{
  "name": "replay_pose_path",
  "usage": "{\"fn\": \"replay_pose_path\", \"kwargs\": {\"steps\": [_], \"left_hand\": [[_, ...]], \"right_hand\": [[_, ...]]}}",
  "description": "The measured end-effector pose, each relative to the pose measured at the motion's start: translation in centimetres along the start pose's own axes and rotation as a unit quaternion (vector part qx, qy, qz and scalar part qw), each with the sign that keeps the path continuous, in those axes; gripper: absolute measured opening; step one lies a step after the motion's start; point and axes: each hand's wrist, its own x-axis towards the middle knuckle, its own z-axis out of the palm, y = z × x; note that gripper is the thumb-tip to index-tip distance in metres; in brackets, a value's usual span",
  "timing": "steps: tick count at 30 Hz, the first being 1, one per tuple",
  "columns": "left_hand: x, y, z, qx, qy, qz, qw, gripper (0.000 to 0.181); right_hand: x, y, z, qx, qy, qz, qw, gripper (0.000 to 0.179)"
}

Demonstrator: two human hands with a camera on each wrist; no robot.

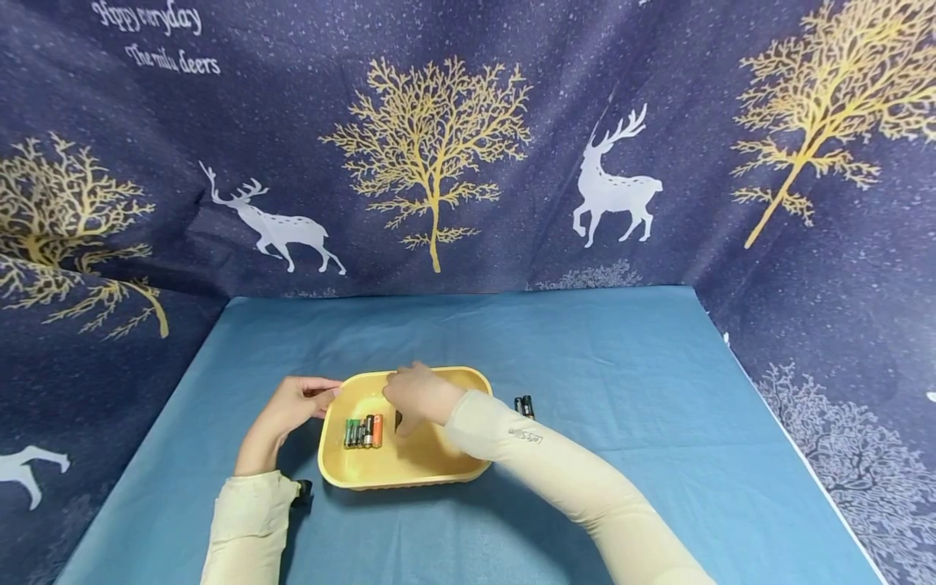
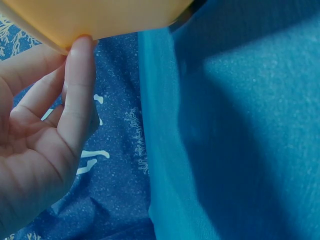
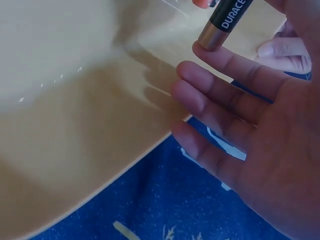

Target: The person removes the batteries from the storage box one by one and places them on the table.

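A yellow plastic basin [image 1: 409, 471] stands on the blue cloth, with a row of several batteries [image 1: 363, 432], green, dark and orange, lying side by side in its left half. At the basin's upper left corner, my left hand [image 1: 296, 402] pinches the rim between thumb and fingers; the left wrist view shows the thumb pressed to the wall. My right hand [image 1: 420, 394] is over the middle of the basin. It holds a black and copper Duracell battery [image 3: 226, 22], the index fingertip at the copper end and the other fingers spread.
Two dark batteries [image 1: 523, 406] lie on the blue tablecloth [image 1: 621, 366] to the right of the basin, partly covered by the right sleeve [image 1: 570, 479]. Behind the table hangs a dark blue curtain [image 1: 483, 203] with trees and deer.
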Motion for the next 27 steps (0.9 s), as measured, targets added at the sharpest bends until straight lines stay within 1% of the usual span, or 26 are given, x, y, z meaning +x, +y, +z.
{"fn": "replay_pose_path", "kwargs": {"steps": [4,8,17,27], "left_hand": [[0.0,0.0,0.1,0.004,0.003,-0.002,1.0000,0.030],[-0.1,-0.1,0.2,0.005,0.003,-0.006,1.0000,0.031],[-0.1,-0.1,0.2,0.005,0.003,-0.010,0.9999,0.031],[-0.1,0.0,0.0,0.009,0.002,-0.009,0.9999,0.031]], "right_hand": [[-0.7,0.3,-0.2,-0.001,-0.002,-0.004,1.0000,0.054],[-1.3,0.7,-0.4,0.001,0.006,-0.010,0.9999,0.060],[-3.1,2.0,-0.3,-0.010,0.064,-0.037,0.9972,0.064],[-4.5,3.5,-0.2,-0.017,0.087,-0.041,0.9953,0.068]]}}
